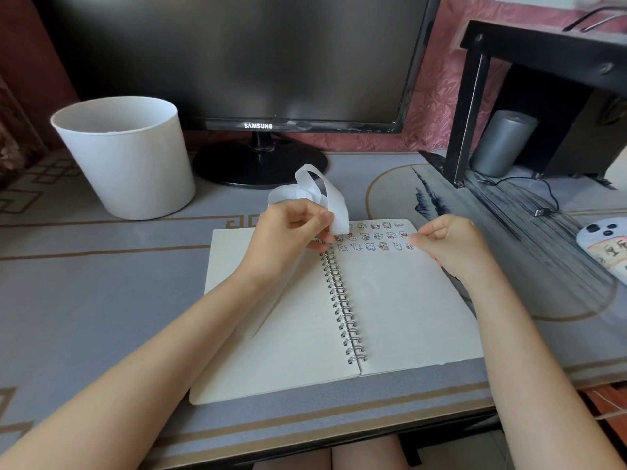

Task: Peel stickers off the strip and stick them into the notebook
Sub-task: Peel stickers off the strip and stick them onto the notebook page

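Grey desk mat [84, 266] with tan key-pattern border is covering the desk; a pink patterned wall is showing behind. A dark Samsung monitor [237, 56] is standing well beyond both hands. A white bucket [125, 157] is sitting far left of the left grip. A black shelf frame [543, 49] with a grey cylinder [502, 144] under it is standing beyond the right grip, and a phone [607, 242] is lying out past it at the frame edge.

The notebook [400, 310] is lying open and flat under both hands. Its wire spiral [341, 300] is running from the near desk edge away toward the monitor, leaning a little left at the far end, where it is ending just below the left grip. Pages are plain cream.

The left hand [288, 228] is curling its fingers round the strip [336, 205], thumb pinching it. The strip is white, translucent and blank where visible. It is looping up above the grip, with one end hanging down just right of it over the top of the spiral.

Three rows of small cartoon stickers [373, 236] are sitting across the top of the right page, between the two grips.

The right hand [448, 242] is curling its fingers, thumb and forefinger tips meeting at the right end of the rows, down at the page. Cannot tell whether a sticker is between them.
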